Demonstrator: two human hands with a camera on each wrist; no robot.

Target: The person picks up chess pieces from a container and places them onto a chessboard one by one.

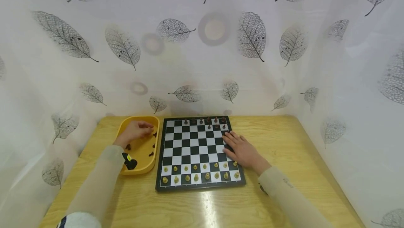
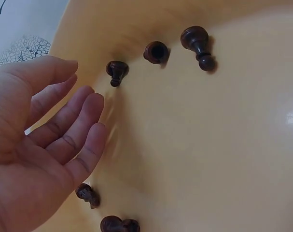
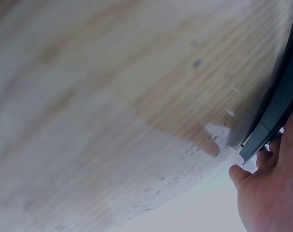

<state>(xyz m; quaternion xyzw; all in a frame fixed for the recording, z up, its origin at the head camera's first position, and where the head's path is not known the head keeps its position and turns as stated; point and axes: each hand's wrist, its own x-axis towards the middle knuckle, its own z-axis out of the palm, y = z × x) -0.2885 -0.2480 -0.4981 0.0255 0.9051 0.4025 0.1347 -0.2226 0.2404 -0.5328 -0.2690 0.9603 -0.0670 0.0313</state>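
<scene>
My left hand [image 1: 135, 132] is inside the yellow tray [image 1: 142, 156], left of the chessboard [image 1: 190, 141]. In the left wrist view its fingers bend loosely with nothing seen between them. Dark brown chess pieces lie about it on the tray floor, among them a toppled pawn [image 2: 199, 47] and a small piece [image 2: 117, 72] close to the fingertips. My right hand [image 1: 243, 151] rests with spread fingers on the board's right edge. Light chess pieces [image 1: 196, 177] stand in two rows at the near side. Dark pieces [image 1: 216, 119] stand at the far right of the board.
A wooden table [image 1: 268, 129] carries the tray and board. Behind it and along both sides hangs a pale curtain [image 1: 195, 66] with leaf prints. A black device [image 1: 129, 162] is strapped at my left wrist, over the tray.
</scene>
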